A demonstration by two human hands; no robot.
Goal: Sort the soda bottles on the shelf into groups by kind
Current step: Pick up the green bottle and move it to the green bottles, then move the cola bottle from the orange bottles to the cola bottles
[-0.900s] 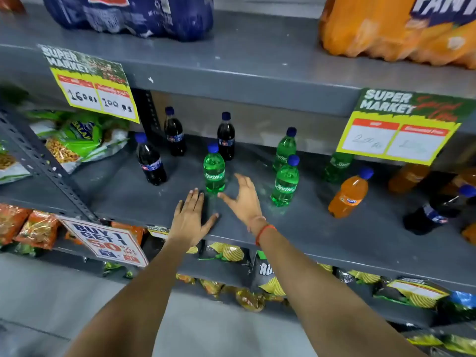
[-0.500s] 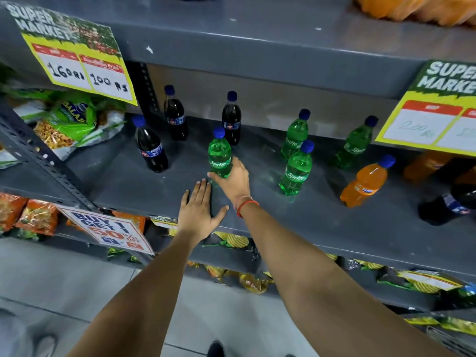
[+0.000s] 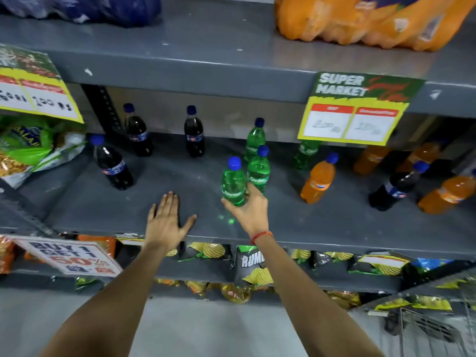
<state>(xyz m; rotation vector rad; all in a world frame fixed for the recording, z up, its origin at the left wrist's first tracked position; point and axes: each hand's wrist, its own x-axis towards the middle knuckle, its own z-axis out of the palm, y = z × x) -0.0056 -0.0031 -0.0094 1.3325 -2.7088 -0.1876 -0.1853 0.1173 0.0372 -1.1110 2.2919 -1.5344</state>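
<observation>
The right hand (image 3: 251, 211) is wrapped around the lower part of a green Sprite bottle (image 3: 233, 182) with a blue cap, thumb on the left side and fingers curled around the right; a red thread band (image 3: 261, 237) circles that wrist. The bottle stands upright at the front middle of the grey metal shelf (image 3: 334, 222), just beside a second green Sprite bottle (image 3: 258, 170) that stands directly behind and to its right; whether the two touch cannot be told. A third green bottle (image 3: 255, 139) stands further back, and a fourth (image 3: 306, 153) is partly hidden behind a hanging yellow price sign (image 3: 355, 112). The left hand (image 3: 164, 220) lies flat and open on the shelf's front edge, palm down, fingers spread, holding nothing.

To the left, three dark cola bottles with blue caps stand apart: one near the front (image 3: 112, 163), two along the back wall (image 3: 137, 131) (image 3: 194, 132). To the right stand an orange Fanta bottle (image 3: 319, 179), another dark cola bottle (image 3: 398, 186), and more orange bottles (image 3: 448, 193) toward the edge. Snack bags (image 3: 255, 266) fill the shelf below. A green snack bag (image 3: 28, 145) lies at far left.
</observation>
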